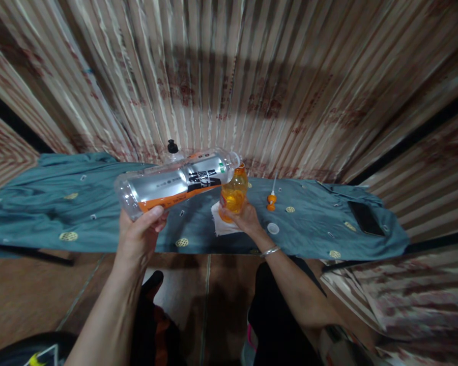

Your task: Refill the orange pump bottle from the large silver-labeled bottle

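My left hand (145, 229) is closed around the base of a large clear plastic bottle (175, 180) with a silver, black and orange label. The bottle tilts to the right, its mouth at the neck of a small orange translucent bottle (234, 193). Around that small bottle's lower part my right hand (246, 216) is closed. A folded white cloth (218, 223) lies beneath the small bottle; I cannot tell whether the two touch. To the right are an orange pump top (271, 202) with a thin tube and a round white cap (273, 229).
A teal patterned cloth (99, 203) covers the narrow table. Behind the large bottle stands a bottle with a black pump top (172, 147). A dark phone (365, 218) lies at the right end. Striped curtains (221, 76) hang close behind and at the sides.
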A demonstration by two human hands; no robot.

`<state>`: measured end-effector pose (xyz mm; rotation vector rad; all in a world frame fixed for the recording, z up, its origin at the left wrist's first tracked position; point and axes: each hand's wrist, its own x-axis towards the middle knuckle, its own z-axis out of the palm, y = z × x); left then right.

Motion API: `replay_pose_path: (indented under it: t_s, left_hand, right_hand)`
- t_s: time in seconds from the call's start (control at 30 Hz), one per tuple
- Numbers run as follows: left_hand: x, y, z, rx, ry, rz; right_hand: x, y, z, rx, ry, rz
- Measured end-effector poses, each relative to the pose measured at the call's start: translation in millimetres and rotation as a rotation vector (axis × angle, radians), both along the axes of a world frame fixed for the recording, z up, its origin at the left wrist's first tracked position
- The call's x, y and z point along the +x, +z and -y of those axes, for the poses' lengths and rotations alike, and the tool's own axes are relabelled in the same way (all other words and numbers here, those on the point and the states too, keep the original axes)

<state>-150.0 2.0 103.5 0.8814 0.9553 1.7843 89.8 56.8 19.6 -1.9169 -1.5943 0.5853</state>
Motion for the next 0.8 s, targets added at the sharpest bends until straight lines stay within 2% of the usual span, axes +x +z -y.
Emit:
replay_pose_path:
  t_s: [0.33, 0.8]
  left_hand:
    - [-2.4, -7.1, -3.0, 0.032, -0.008, 0.006]
    - [-1.4, -4.7, -3.0, 0.034, -0.009, 0.017]
  right_hand:
    - [0.6, -3.4, -2.1, 0.016, 0.004, 0.021]
    - [-0.3, -4.1, -2.5, 0.006, -0.012, 0.029]
